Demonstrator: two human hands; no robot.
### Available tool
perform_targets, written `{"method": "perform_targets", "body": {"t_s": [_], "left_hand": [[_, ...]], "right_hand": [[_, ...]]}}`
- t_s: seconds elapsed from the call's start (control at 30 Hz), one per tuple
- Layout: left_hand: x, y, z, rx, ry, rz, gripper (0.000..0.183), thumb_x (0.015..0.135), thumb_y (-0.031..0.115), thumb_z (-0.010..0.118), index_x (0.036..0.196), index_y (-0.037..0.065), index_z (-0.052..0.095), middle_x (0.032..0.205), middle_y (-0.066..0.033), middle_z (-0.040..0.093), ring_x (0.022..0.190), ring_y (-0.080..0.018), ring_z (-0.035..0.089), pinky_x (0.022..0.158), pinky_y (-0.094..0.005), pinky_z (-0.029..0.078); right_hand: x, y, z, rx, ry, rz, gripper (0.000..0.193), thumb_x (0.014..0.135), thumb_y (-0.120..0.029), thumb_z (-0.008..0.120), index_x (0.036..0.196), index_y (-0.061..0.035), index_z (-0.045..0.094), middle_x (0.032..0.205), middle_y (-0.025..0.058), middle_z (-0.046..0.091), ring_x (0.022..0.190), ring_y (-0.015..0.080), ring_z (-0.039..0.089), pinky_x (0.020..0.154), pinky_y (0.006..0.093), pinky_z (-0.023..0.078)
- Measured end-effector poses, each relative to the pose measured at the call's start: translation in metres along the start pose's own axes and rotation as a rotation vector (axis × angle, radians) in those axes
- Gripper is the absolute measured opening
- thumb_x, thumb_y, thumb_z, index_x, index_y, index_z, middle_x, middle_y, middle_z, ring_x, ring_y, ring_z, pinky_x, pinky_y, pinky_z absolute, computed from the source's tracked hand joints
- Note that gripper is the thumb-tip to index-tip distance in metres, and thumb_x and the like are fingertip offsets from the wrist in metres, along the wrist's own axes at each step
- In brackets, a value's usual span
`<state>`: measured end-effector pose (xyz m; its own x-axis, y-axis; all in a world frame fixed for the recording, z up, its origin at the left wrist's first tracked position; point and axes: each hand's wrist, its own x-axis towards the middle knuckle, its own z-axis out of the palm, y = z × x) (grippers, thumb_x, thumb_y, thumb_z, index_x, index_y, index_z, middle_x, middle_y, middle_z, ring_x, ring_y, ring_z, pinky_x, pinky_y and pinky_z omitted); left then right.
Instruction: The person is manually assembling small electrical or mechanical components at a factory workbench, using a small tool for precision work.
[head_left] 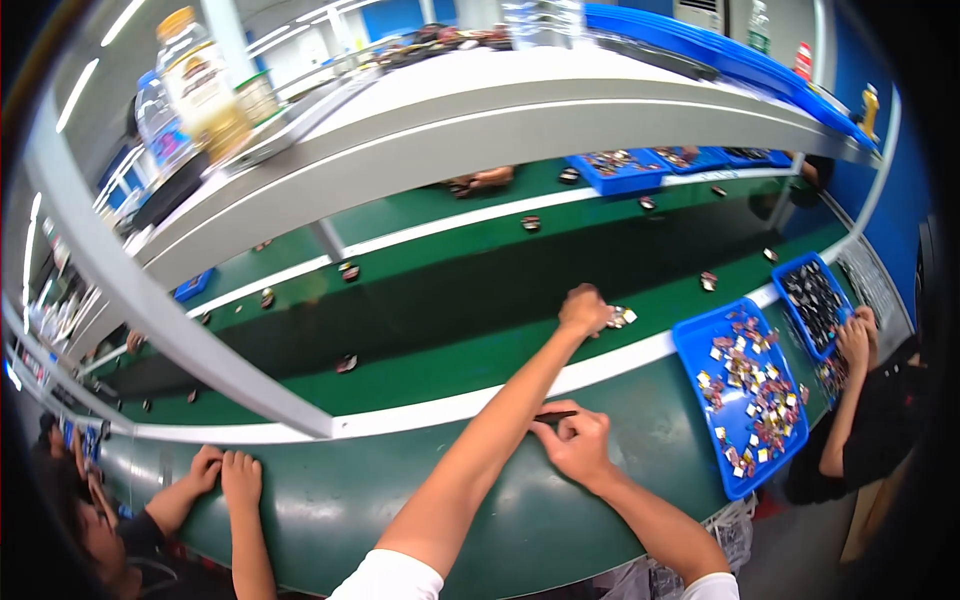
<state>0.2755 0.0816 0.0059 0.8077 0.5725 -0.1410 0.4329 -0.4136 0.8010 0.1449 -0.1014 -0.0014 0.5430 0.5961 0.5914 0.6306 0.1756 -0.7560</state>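
Note:
My left hand (585, 310) reaches across to the green conveyor belt, its fingers curled downward. Right beside those fingers lies a cluster of small parts with white squares (622, 317). Whether the fingers grip anything is hidden. My right hand (578, 445) stays over the near green worktop, below my left forearm. It is closed around a thin dark stick-like tool (556, 415) that points left. To its right a blue tray (735, 490) holds many small coppery parts with white and yellow squares.
Similar small parts, such as one dark piece (346, 363), lie scattered along the belt. A smaller blue tray (826, 352) of black parts is at right, near a co-worker's hands (857, 338). Another person's hands (225, 470) rest at left. A slanted metal post (200, 310) and overhead shelf (500, 115) frame the belt.

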Motion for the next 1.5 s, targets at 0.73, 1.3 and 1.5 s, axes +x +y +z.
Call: {"method": "perform_targets", "body": {"t_s": [0.73, 1.3, 1.5], "left_hand": [[-0.265, -0.128, -0.103, -0.786, 0.278, -0.087, 0.022, 0.099, 0.007, 0.066, 0.111, -0.012, 0.069, 0.091, -0.0144, 0.074, 0.063, -0.0161, 0.068, 0.049, -0.0265, 0.052], [-0.287, -0.121, -0.085, -0.63, 0.333, 0.062, 0.015, 0.101, 0.007, 0.061, 0.109, -0.005, 0.064, 0.08, -0.0094, 0.071, 0.059, -0.0109, 0.065, 0.046, -0.0251, 0.049], [-0.288, -0.119, -0.082, -0.646, 0.315, 0.089, 0.016, 0.101, 0.005, 0.061, 0.112, -0.006, 0.064, 0.081, -0.01, 0.07, 0.058, -0.012, 0.066, 0.046, -0.0254, 0.05]], "right_hand": [[0.001, 0.004, 0.004, 0.543, -0.102, 0.518, 0.019, 0.087, 0.007, 0.077, 0.101, 0.0032, 0.064, 0.095, 0.0068, 0.068, 0.09, 0.0118, 0.067, 0.078, 0.024, 0.054], [-0.01, -0.03, 0.021, 0.267, -0.176, 0.265, 0.017, 0.086, 0.004, 0.08, 0.098, 0.0022, 0.068, 0.084, 0.0013, 0.07, 0.055, -0.0008, 0.045, 0.05, 0.0177, 0.033], [-0.013, -0.028, 0.022, 0.14, -0.153, 0.171, 0.015, 0.084, 0.002, 0.082, 0.095, 0.0022, 0.071, 0.078, -0.0006, 0.068, 0.051, -0.0009, 0.044, 0.047, 0.0186, 0.031]]}}
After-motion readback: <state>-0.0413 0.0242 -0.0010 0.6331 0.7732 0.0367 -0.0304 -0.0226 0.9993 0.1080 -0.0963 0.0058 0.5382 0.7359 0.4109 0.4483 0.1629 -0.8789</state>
